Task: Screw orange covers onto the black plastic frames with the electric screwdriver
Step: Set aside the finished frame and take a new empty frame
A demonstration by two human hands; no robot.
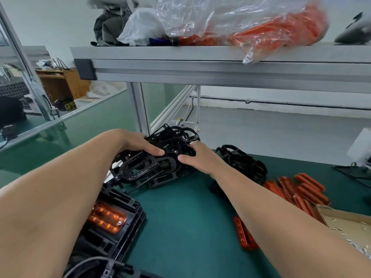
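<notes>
A heap of black plastic frames [160, 173] lies on the green mat at the middle. My left hand [138, 143] grips the top frame [140, 167] from the left, thumb across it. From the right, my right hand [197, 157] holds the same frame, thumb on its rim. Near my left forearm lies a black frame with an orange cover [107, 217] fitted in it. Loose orange covers [297, 189] are piled at the right, and one more orange cover [245, 233] lies alone under my right forearm. No screwdriver shows clearly.
A cardboard box [341, 221] with small screws sits at the right edge. More black frames [243, 163] lie behind my right wrist. An aluminium shelf [220, 67] overhead carries a plastic bag of orange parts [271, 31]. A cable and black part [104, 267] lie at the bottom.
</notes>
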